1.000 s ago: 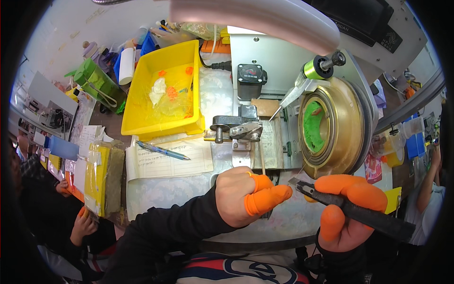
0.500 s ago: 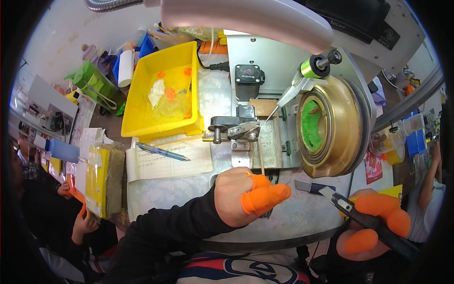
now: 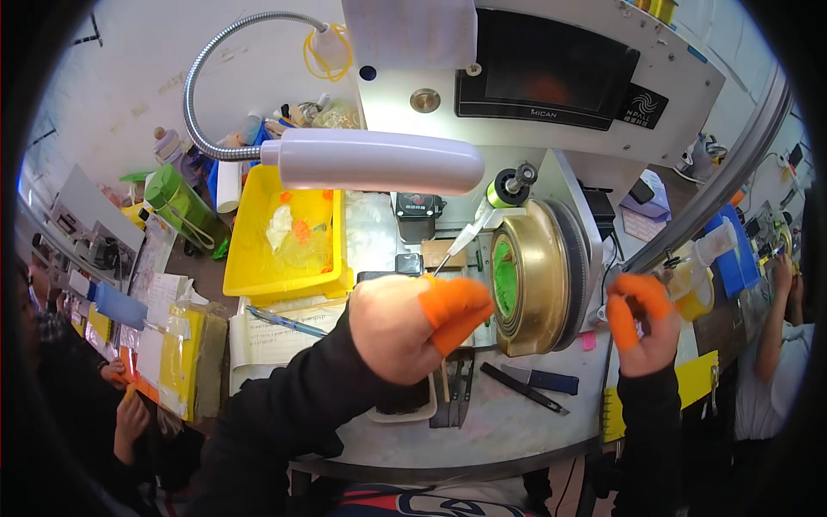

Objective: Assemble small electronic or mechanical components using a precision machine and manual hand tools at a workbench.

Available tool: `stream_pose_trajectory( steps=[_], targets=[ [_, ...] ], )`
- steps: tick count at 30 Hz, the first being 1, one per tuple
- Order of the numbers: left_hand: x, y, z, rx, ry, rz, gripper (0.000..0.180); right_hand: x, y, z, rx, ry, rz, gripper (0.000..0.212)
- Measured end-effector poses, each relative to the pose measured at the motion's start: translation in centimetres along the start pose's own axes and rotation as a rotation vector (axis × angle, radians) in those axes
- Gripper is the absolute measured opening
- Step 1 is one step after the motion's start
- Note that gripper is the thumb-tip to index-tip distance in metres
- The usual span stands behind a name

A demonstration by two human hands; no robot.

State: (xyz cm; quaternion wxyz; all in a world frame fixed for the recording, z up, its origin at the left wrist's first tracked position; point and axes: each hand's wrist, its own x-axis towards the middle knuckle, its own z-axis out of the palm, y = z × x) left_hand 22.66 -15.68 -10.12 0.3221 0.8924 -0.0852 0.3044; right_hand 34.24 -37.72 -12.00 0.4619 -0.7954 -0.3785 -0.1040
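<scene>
My left hand (image 3: 398, 327) is held in front of the machine's small clamp assembly, orange cots on its thumb and finger. The tips are pressed together in a pinch, and what they hold, if anything, is too small to make out. To the right of the gold wheel (image 3: 536, 284), my right hand (image 3: 644, 327) is raised with orange-capped fingers curled in. Nothing can be made out in its grip. A black utility knife (image 3: 524, 388) lies on the table between the hands. Beside it is a blade with a dark blue handle (image 3: 553, 381). Green material (image 3: 504, 276) lines the wheel's hub.
A yellow tray (image 3: 237, 267) with orange bits stands left, behind a notepad (image 3: 258, 345) with a pen (image 3: 284, 320). A lamp (image 3: 379, 162) hangs above. Tweezers (image 3: 465, 392) and a small dish (image 3: 405, 416) lie in front. A yellow folder (image 3: 693, 383) is right; co-workers sit on both sides.
My right hand has let go of the utility knife, now on the table, and has moved up beside the wheel. My left hand stays pinched. The view has tilted up, showing more of the machine.
</scene>
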Motion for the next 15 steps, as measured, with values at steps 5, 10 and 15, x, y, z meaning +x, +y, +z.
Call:
stream_pose_trajectory(
  steps=[5, 10, 15],
  targets=[
    [2.3, 0.0, 0.5, 0.238, -0.102, 0.05, 0.017, 4.3, 0.9, 1.4, 0.579, -0.39, 0.241, 0.018],
    [2.5, -0.9, 1.4, 0.304, -0.161, 0.112, 0.02, 5.7, 2.1, 3.1, 0.707, -0.59, 0.056, 0.018],
    [2.6, -1.3, 1.4, 0.309, -0.146, 0.134, 0.023, 6.6, 2.0, 4.4, 0.629, -0.659, 0.045, 0.016]
  ],
)
